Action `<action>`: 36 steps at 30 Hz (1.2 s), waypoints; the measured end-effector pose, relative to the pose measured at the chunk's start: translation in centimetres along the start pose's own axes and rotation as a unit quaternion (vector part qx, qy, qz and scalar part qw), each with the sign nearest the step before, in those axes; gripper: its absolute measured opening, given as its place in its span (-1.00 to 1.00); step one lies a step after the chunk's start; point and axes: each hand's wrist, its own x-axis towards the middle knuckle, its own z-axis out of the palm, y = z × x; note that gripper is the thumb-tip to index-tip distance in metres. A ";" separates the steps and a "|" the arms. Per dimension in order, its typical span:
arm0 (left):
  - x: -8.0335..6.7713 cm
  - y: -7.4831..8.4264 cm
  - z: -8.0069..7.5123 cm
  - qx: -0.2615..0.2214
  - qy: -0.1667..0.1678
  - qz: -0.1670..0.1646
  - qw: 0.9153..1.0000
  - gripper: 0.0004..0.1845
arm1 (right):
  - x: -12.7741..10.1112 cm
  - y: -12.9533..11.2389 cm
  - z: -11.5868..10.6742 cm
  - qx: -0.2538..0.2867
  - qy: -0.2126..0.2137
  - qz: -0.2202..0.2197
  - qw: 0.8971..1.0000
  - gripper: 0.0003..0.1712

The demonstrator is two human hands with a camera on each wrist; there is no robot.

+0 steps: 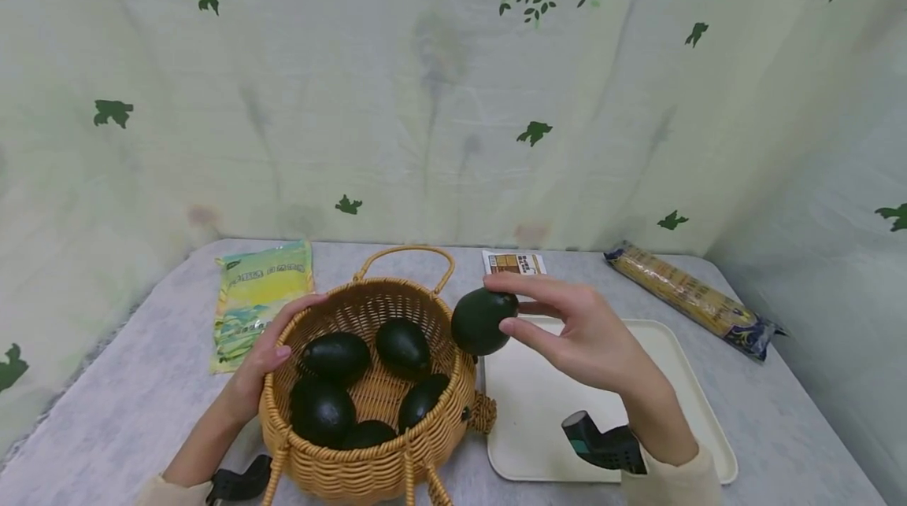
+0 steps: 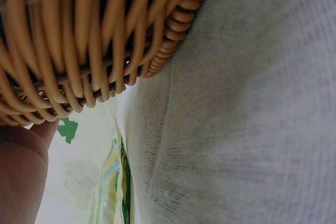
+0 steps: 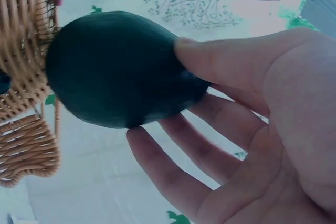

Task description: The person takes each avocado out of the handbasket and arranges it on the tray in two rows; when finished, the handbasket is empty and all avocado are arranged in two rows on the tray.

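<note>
My right hand (image 1: 584,333) pinches a dark green avocado (image 1: 480,323) between thumb and fingers, just off the right rim of a wicker basket (image 1: 326,470). In the right wrist view the thumb presses one side of this avocado (image 3: 115,72) and the fingertips support the other. My left hand (image 1: 264,356) grips the basket's left rim, with the thumb over the edge. Several more dark avocados, among them one at the back right (image 1: 402,347), lie inside the basket. The left wrist view shows the woven wall of the basket (image 2: 79,30) close up.
Right of the basket lies a white tray (image 1: 553,443), partly under my right arm. A yellow-green packet (image 1: 258,293) lies at the left. Behind the tray are a small white-and-brown packet (image 1: 513,264) and a long pack of noodles (image 1: 687,293). A printed curtain (image 1: 453,97) stands behind the table.
</note>
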 end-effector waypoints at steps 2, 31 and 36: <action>0.0 0.0 0.0 -0.001 -0.001 0.000 1.000 -0.30 | 0.1 0.3 0.2 0.000 0.001 0.005 1.000 -0.47; 0.1 0.2 0.1 -0.008 -0.004 0.018 1.000 -0.31 | 0.1 2.5 0.7 0.013 -0.043 0.083 0.996 -0.42; 0.1 0.2 0.0 -0.007 -0.005 0.016 1.000 -0.32 | -0.2 3.2 -0.1 0.012 -0.044 0.102 0.994 -0.45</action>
